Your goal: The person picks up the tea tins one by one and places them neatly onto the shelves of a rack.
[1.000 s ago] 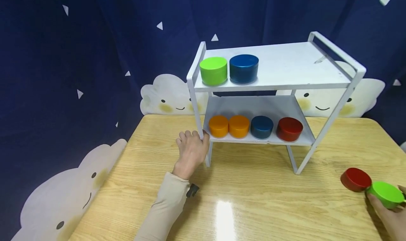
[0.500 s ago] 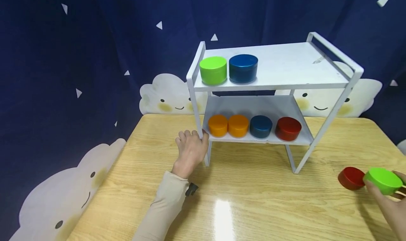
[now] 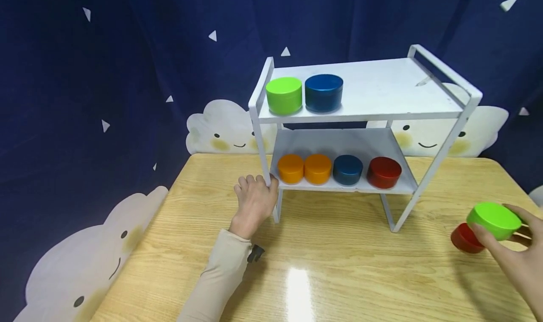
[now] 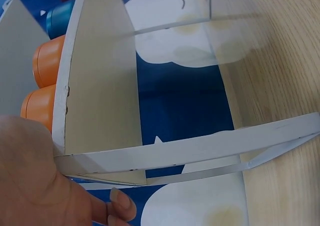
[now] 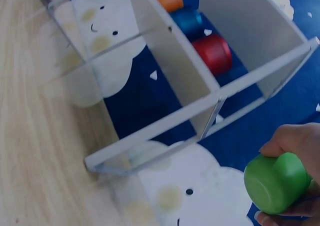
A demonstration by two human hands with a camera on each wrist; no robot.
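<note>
My left hand [image 3: 254, 200] grips the front left post of the white two-tier rack [image 3: 390, 88], at lower-shelf height. In the left wrist view, curled fingertips [image 4: 121, 201] show beside the frame. At the right, my right hand [image 3: 519, 260] holds a round light-green tin [image 3: 494, 218] between thumb and fingers, raised above the table. This tin partly covers a red tin [image 3: 464, 239] on the table behind it. On the rack's top shelf, a green tin [image 3: 284, 96] and a blue tin [image 3: 324, 94] stand at the left end.
Along the lower shelf stand two orange tins [image 3: 291, 169], a blue tin [image 3: 347, 170] and a red tin [image 3: 383, 173]. The rack stands on a wooden table [image 3: 339, 265]. Behind hangs a dark blue curtain [image 3: 127, 67] with cloud prints.
My right hand has lifted the green tin off the table and moved it up and leftward, partly over the red tin. My left hand stays on the rack.
</note>
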